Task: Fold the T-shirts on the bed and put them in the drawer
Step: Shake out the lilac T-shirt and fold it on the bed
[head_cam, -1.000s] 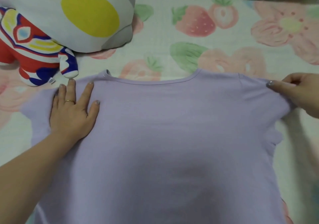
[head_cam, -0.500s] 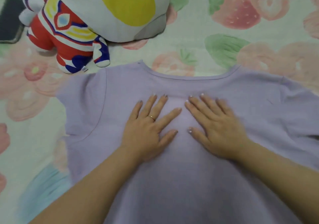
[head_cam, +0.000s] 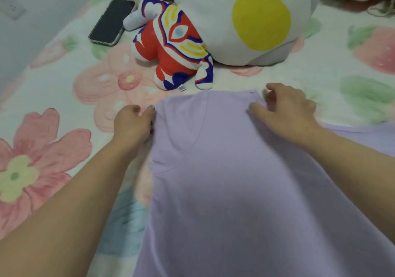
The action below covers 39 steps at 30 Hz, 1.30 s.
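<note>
Lilac shirt (head_cam: 245,180) lies flat on the bed (head_cam: 53,110), centre to lower right of frame, neck toward the toy (head_cam: 177,48).

Left hand (head_cam: 132,123): fingers curled, thumb nipping the sleeve edge.

Right hand (head_cam: 288,112): thumb and bent fingers closed on the shoulder by the neckline. Probably a pinch, but blur hides the fingertips.

Cloth judged light, soft and limp, unlikely to slide on the bed. Best held at the seams (sleeve hem, shoulder) for a straight fold line.

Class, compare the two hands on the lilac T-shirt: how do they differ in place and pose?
The left hand grips the T-shirt at its left edge; the right hand grips its top edge. The left hand sits beside the cloth, the right hand over it. Both curl their fingers.
</note>
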Available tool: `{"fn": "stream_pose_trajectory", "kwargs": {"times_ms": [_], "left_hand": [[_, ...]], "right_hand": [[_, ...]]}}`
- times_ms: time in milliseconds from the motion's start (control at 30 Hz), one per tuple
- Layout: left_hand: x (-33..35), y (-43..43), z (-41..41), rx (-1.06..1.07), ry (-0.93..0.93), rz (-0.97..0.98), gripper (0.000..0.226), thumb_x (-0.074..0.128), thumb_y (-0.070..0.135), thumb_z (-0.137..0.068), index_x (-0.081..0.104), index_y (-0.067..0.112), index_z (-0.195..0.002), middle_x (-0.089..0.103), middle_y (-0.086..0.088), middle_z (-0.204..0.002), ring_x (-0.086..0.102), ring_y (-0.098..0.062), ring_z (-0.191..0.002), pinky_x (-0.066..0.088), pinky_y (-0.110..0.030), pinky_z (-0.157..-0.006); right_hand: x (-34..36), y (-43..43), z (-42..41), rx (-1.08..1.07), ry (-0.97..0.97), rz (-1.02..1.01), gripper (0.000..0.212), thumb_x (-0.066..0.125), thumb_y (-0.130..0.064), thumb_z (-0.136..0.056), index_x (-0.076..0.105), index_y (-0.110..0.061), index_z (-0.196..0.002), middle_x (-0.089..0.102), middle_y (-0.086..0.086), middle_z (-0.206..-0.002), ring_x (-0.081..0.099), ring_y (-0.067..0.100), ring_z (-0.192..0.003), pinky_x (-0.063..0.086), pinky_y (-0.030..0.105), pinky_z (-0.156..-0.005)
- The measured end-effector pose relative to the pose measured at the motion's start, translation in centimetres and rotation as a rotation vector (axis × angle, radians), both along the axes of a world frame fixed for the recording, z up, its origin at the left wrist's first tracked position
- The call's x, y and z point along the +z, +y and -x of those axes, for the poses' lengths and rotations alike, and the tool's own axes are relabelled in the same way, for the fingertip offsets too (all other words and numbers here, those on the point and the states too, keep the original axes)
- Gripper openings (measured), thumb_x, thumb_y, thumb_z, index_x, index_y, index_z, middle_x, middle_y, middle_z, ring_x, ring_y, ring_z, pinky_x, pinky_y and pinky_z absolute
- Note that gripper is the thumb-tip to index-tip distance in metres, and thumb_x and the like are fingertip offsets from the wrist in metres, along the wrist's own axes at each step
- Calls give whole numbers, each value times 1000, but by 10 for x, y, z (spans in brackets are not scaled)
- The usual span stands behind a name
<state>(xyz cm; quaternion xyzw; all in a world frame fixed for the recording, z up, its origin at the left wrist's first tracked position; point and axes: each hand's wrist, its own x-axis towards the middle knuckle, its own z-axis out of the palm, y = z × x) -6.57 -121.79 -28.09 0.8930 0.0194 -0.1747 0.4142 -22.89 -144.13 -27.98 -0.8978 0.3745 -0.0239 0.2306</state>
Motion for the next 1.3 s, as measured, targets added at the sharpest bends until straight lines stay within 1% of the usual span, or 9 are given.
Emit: {"fn": "stream_pose_trajectory", "kwargs": {"times_ms": [67, 167, 333, 467, 633, 767, 933, 1133, 1300], "left_hand": [[3, 0, 1, -31, 172, 118, 36, 64, 25, -87, 60, -4, -107, 55, -8, -65, 45, -20, -52, 36, -24, -46], [14, -2, 0, -75, 165, 224, 28, 64, 20, -87, 53, 13, -62, 54, -1, -56, 46, -20, -57, 40, -28, -56], [16, -1, 0, -51, -68, 297, 20, 52, 17, -93, 50, 22, -73, 52, 0, -67, 47, -13, -58, 40, -27, -52], [10, -6, 14, 109, 84, 400, 14, 51, 22, -93, 52, 21, -80, 57, -2, -72, 50, -15, -57, 40, -23, -47], [6, 43, 69, 105, 73, 53, 46, 62, 57, -75, 58, 11, -82, 66, -10, -77, 65, -33, -75, 56, -44, -69], [-3, 48, 115, -66, 128, 24, 38, 72, 40, -75, 54, 16, -51, 48, 11, -45, 44, -5, -48, 37, -22, -50], [1, 24, 96, 162, 60, 388, 24, 68, 5, -80, 52, 16, -66, 47, 12, -43, 38, 1, -42, 35, -12, -46], [3, 70, 131, 156, 22, 29, 34, 78, 37, -64, 52, 27, -84, 63, 8, -67, 56, -4, -60, 42, -17, -57], [5, 124, 188, 68, 106, -115, 19, 81, 22, -66, 62, 22, -64, 62, 5, -55, 53, -7, -52, 38, -16, -49]], "right_hand": [[3, 13, -39, -24, 7, -156, 45, 56, -49, -83, 52, -22, -118, 56, 4, -118, 43, 30, -120, 32, 41, -96], [0, 14, -61, -96, -114, -265, 11, 55, -36, -88, 53, -26, -85, 53, -9, -77, 54, 25, -102, 34, 37, -90], [-5, 7, -52, -100, -73, -19, 11, 49, -33, -92, 53, -26, -85, 62, 5, -98, 50, 33, -106, 29, 38, -85], [-4, 30, -49, -125, -137, 213, 30, 47, -25, -91, 54, -15, -118, 47, 17, -124, 36, 35, -120, 27, 38, -90], [-9, 105, -33, 533, -340, 152, 37, 45, -20, -89, 58, -3, -119, 54, 20, -127, 50, 36, -118, 36, 38, -97], [-32, 110, -32, 795, -73, 182, 50, 31, -34, -99, 25, -19, -146, 21, 3, -155, 18, 19, -143, 6, 32, -115], [-26, 98, -56, 687, -135, 86, 57, 41, -35, -96, 22, -18, -147, 20, 3, -155, 17, 20, -143, 10, 33, -114], [10, 75, -130, 780, 178, 36, 91, 71, -46, -74, 22, -19, -145, 36, 6, -146, 34, 31, -130, 31, 47, -104], [26, 75, -141, 837, 232, -34, 49, 72, -35, -77, 58, 0, -108, 61, 17, -107, 53, 31, -89, 43, 37, -76]]}}
